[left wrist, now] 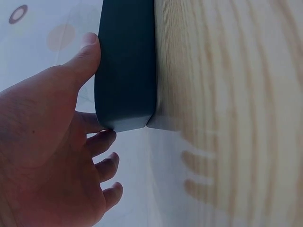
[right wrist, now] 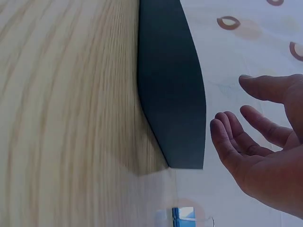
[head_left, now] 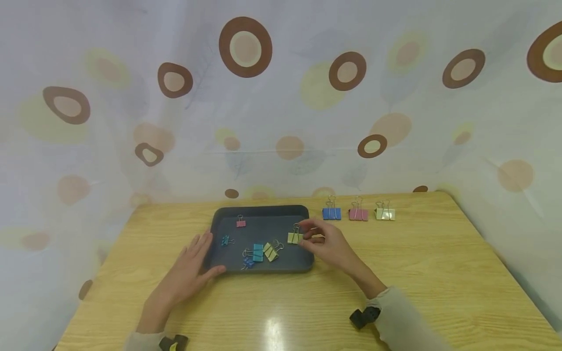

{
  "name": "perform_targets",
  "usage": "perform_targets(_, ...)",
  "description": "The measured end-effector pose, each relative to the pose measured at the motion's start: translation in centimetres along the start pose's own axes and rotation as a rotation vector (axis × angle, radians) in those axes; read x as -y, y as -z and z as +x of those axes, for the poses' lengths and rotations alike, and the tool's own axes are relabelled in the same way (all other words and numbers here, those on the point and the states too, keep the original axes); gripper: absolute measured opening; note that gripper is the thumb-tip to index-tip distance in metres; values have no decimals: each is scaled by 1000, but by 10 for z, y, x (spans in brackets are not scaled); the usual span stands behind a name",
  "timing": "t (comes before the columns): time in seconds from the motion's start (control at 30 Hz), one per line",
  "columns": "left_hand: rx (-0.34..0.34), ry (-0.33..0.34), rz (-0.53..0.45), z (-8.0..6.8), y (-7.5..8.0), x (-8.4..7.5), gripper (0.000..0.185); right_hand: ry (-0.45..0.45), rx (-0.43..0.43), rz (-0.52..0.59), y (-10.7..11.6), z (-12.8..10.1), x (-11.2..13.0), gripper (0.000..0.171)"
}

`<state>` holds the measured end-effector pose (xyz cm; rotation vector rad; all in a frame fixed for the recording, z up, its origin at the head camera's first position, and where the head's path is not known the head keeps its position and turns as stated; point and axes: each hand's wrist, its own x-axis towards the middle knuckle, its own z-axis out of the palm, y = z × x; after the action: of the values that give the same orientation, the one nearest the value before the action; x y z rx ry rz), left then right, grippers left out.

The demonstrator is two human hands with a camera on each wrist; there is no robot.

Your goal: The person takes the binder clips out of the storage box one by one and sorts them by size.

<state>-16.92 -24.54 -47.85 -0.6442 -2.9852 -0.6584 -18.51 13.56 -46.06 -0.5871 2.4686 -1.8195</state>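
My left hand [head_left: 189,268] rests against the left end of the dark tray [head_left: 263,210], its thumb at the near rim and its fingers along the side. Over the tray's right edge is my right hand [head_left: 327,242], with thumb and forefinger apart beside a yellow binder clip [head_left: 295,238]. In the right wrist view this hand [right wrist: 265,142] holds nothing; whether it touches the clip cannot be told. Another yellow binder clip [head_left: 270,252], a large teal one [head_left: 258,253], a small blue one [head_left: 249,263], a small teal one [head_left: 226,240] and a small pink one [head_left: 241,224] lie inside the tray.
Right of the tray, a blue binder clip [head_left: 331,213], a pink one [head_left: 358,215] and a pale yellow one [head_left: 385,214] stand in a row near the back of the wooden table [head_left: 421,273]. A patterned cloth [head_left: 272,107] hangs behind and at both sides.
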Motion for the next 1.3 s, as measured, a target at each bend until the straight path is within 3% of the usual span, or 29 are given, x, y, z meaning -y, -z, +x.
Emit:
perform_targets(0.27, -3, -9, 8, 2, 1, -2, 93, 31, 94, -90, -33, 4, 3, 43)
perform_targets(0.57, -8, 4, 18, -5, 4, -1, 92, -53, 119, -199, -65, 13, 4, 47)
perform_targets(0.97, -9, 1, 0, -3, 0, 0, 92, -62, 124, -323, -79, 27, 0, 52)
perform_targets(1.3, 0, 1, -5, 1, -1, 0, 92, -2, 92, -409, -80, 33, -5, 41)
